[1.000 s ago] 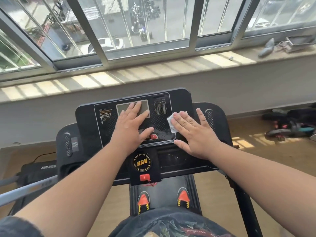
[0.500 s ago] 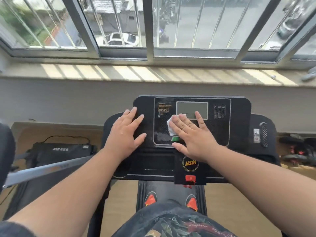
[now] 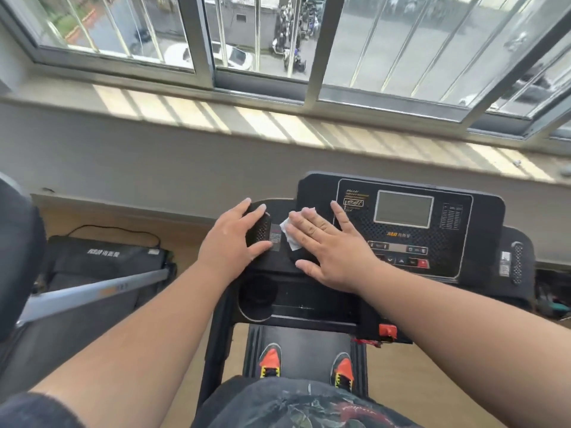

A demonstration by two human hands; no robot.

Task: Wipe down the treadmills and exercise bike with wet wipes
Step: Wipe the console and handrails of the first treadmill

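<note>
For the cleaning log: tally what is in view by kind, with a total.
Hands: 2, left hand and right hand
Wet wipe: 1
Treadmill console: 1
Folded treadmill: 1
Orange shoes: 2
Total: 7

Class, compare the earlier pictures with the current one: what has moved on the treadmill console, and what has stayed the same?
The right hand has slid the wet wipe leftwards, from the console's right side to its left edge. The left hand moved left off the panel onto the left speaker grille. Both hands stay flat; nothing was picked up or released.
</note>
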